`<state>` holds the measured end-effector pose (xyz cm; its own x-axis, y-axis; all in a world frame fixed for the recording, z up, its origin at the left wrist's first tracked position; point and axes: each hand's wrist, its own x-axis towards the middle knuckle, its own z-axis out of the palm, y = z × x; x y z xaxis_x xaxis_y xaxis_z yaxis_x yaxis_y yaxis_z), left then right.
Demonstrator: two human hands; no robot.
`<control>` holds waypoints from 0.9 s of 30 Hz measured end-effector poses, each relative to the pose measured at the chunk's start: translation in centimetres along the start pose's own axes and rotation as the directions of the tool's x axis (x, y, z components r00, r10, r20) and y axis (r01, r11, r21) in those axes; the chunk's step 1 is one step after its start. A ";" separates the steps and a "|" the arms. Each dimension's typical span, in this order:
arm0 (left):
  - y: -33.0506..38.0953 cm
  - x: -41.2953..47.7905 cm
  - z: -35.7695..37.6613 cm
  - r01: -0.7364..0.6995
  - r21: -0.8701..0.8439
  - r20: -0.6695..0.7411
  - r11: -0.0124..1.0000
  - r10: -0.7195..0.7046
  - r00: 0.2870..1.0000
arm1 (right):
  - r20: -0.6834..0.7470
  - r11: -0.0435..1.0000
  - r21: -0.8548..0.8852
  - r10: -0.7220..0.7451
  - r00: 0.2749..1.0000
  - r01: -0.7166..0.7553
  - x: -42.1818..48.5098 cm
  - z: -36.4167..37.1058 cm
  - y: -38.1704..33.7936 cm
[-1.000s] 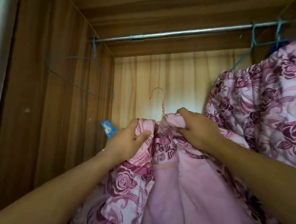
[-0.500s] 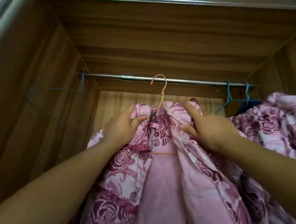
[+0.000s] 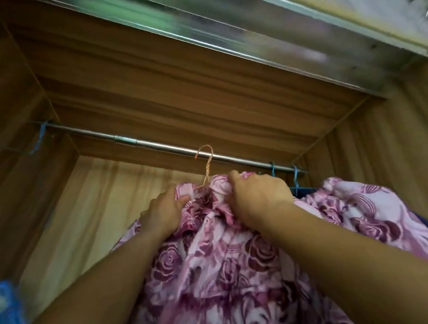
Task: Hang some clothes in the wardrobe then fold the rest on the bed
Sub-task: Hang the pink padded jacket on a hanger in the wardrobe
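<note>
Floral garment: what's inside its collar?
The orange hanger: only its twisted neck and hook show, sticking up from the collar to the rail. Its shoulders are hidden under the floral garment, which the left hand and right hand grip there.

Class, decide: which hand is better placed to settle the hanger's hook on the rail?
Probably the right hand: it grips the floral garment at the collar, beside the hanger, nearer the rail; the left hand holds lower down.
</note>
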<state>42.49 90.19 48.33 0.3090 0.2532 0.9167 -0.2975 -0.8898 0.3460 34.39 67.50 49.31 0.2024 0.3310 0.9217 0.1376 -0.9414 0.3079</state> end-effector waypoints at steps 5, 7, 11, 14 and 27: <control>2.4 0.8 3.1 -0.019 -0.061 0.065 0.998 0.023 0.998 | 0.077 0.995 -0.095 0.002 0.997 0.006 0.0 -0.1 2.7; 3.9 1.3 4.3 -0.016 -0.085 0.084 0.996 0.023 0.996 | 0.063 0.990 -0.141 0.004 0.998 0.005 0.1 -0.1 4.1; 7.0 2.6 5.7 0.007 -0.103 0.098 0.995 0.004 0.995 | 0.025 0.972 -0.236 0.026 0.999 -0.019 1.0 -0.2 6.6; 8.6 3.8 6.7 0.016 -0.146 0.129 0.989 0.003 0.992 | 0.027 0.956 -0.291 0.040 0.999 -0.030 2.0 -0.3 8.1; 6.1 2.8 8.1 0.090 -0.186 0.254 0.978 -0.041 0.966 | 0.194 0.942 -0.330 0.124 0.973 -0.054 2.6 2.0 6.3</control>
<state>48.86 82.35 51.37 0.5400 0.1845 0.8212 -0.4316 -0.7769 0.4584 37.68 62.58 53.13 0.4023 0.2183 0.8891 -0.2016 -0.9262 0.3186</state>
